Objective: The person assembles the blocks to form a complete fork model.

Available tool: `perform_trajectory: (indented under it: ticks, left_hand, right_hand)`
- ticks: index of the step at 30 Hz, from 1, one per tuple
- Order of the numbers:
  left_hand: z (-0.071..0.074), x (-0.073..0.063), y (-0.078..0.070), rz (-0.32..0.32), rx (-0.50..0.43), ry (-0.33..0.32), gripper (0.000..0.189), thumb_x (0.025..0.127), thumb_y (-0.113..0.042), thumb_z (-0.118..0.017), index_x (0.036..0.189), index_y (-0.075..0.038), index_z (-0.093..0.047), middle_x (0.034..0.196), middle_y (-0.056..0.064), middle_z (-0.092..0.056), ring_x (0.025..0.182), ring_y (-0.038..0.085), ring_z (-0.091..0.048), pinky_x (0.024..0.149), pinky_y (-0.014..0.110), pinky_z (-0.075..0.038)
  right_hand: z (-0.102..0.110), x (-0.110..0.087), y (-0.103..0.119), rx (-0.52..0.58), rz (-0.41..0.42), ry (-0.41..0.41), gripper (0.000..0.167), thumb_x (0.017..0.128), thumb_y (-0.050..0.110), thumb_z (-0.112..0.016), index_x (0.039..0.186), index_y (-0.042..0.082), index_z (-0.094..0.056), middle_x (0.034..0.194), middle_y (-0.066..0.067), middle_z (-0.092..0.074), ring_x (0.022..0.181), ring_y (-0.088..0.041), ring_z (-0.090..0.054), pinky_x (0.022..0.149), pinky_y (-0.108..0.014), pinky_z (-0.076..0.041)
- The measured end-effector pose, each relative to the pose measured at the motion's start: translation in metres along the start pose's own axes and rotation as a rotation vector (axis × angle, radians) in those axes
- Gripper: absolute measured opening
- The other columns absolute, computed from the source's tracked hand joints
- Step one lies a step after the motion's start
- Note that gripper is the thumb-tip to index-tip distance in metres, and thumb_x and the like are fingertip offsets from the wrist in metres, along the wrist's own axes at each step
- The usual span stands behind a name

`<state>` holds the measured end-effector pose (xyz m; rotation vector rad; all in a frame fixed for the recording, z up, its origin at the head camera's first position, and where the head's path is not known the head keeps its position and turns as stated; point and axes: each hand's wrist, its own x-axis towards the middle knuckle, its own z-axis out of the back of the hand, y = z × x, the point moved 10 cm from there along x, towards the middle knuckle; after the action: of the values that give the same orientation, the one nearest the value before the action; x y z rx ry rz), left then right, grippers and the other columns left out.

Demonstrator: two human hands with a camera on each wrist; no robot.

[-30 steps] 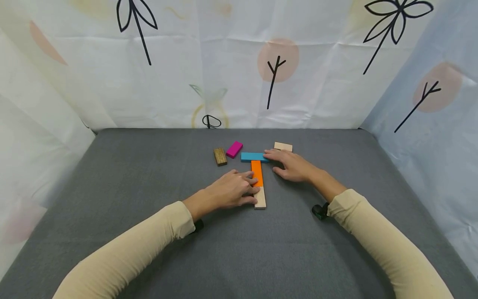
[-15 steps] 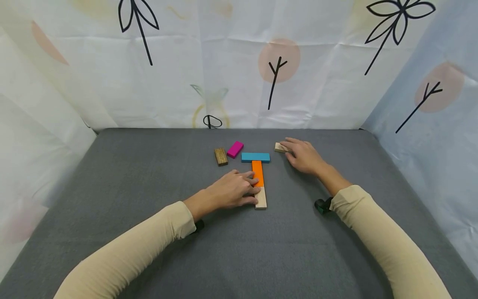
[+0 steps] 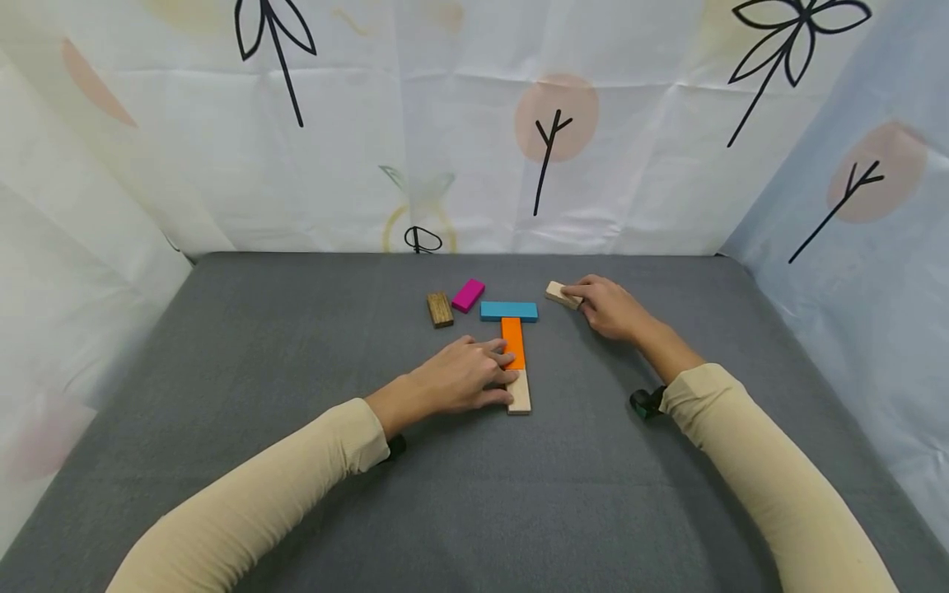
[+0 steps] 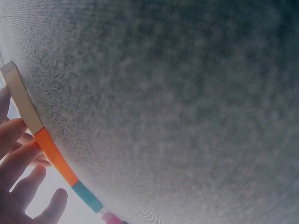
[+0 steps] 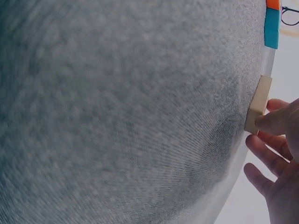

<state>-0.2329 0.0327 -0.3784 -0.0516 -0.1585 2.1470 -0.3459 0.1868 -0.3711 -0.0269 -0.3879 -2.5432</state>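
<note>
My left hand (image 3: 461, 375) lies with spread fingers on an orange block (image 3: 513, 339) and a plain wooden block (image 3: 520, 394), which sit end to end in a line. Across the far end of the orange block lies a blue block (image 3: 508, 311), forming a T. My right hand (image 3: 611, 308) pinches the near end of another plain wooden block (image 3: 559, 292), to the right of the blue one. In the right wrist view the thumb is on the near side of this wooden block (image 5: 259, 100), with a fingertip behind it.
A magenta block (image 3: 469, 295) and a brown, dark-grained block (image 3: 440, 310) lie left of the blue one. Grey cloth covers the table (image 3: 311, 313). A white printed curtain (image 3: 474, 123) hangs along its back edge and sides.
My right hand has left the blue block, moved right and back, and taken hold of the plain wooden block, which now lies at a different angle. My left hand has stayed in place.
</note>
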Motion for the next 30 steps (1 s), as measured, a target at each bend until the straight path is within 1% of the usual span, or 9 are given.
perform_trajectory:
  ticks: [7, 12, 17, 23, 26, 30]
  left_hand:
    - [0.001, 0.000, -0.001, -0.011, 0.001, -0.008, 0.043, 0.097, -0.042, -0.063, 0.132, -0.018, -0.068, 0.138, 0.006, -0.060, 0.139, 0.027, -0.044, 0.100, 0.049, -0.044]
    - [0.001, 0.000, -0.001, -0.011, -0.002, -0.011, 0.043, 0.097, -0.042, -0.063, 0.131, -0.018, -0.068, 0.137, 0.006, -0.060, 0.139, 0.026, -0.044, 0.099, 0.049, -0.045]
    - [0.001, 0.000, 0.000, -0.007, -0.008, -0.010, 0.042, 0.097, -0.042, -0.063, 0.131, -0.018, -0.068, 0.138, 0.005, -0.060, 0.139, 0.026, -0.044, 0.099, 0.048, -0.045]
    - [0.000, 0.000, 0.000, -0.011, 0.004, -0.008, 0.043, 0.097, -0.043, -0.063, 0.132, -0.018, -0.068, 0.138, 0.006, -0.059, 0.139, 0.026, -0.044, 0.099, 0.048, -0.045]
    - [0.000, -0.001, 0.001, -0.006, 0.006, -0.006, 0.043, 0.097, -0.043, -0.062, 0.132, -0.019, -0.067, 0.138, 0.006, -0.059, 0.139, 0.026, -0.044, 0.100, 0.048, -0.045]
    - [-0.001, 0.000, 0.001, 0.000, 0.001, 0.000, 0.043, 0.097, -0.044, -0.062, 0.132, -0.019, -0.067, 0.139, 0.005, -0.058, 0.140, 0.026, -0.043, 0.100, 0.047, -0.044]
  right_hand:
    - [0.000, 0.001, 0.001, 0.013, 0.013, 0.006, 0.037, 0.097, -0.003, -0.058, 0.133, -0.006, -0.060, 0.121, -0.028, -0.060, 0.108, -0.041, -0.058, 0.088, -0.053, -0.047]
    - [0.000, 0.006, 0.002, 0.025, 0.006, -0.002, 0.036, 0.098, 0.003, -0.061, 0.133, -0.005, -0.060, 0.115, -0.025, -0.062, 0.100, -0.037, -0.060, 0.083, -0.051, -0.047]
    - [-0.002, 0.012, 0.002, 0.062, -0.030, -0.024, 0.037, 0.098, 0.005, -0.061, 0.133, -0.005, -0.060, 0.112, -0.025, -0.062, 0.094, -0.035, -0.059, 0.079, -0.049, -0.046]
    - [-0.004, 0.022, 0.003, 0.072, -0.086, -0.049, 0.035, 0.097, 0.009, -0.064, 0.129, -0.007, -0.063, 0.100, -0.022, -0.062, 0.084, -0.032, -0.056, 0.075, -0.046, -0.045]
    - [-0.005, 0.026, 0.004, 0.110, -0.104, -0.055, 0.035, 0.098, 0.008, -0.062, 0.129, -0.008, -0.062, 0.100, -0.023, -0.062, 0.085, -0.033, -0.058, 0.076, -0.046, -0.047]
    - [-0.007, 0.029, 0.003, 0.169, -0.117, -0.049, 0.034, 0.100, 0.005, -0.058, 0.132, -0.009, -0.060, 0.106, -0.024, -0.062, 0.091, -0.035, -0.060, 0.081, -0.047, -0.049]
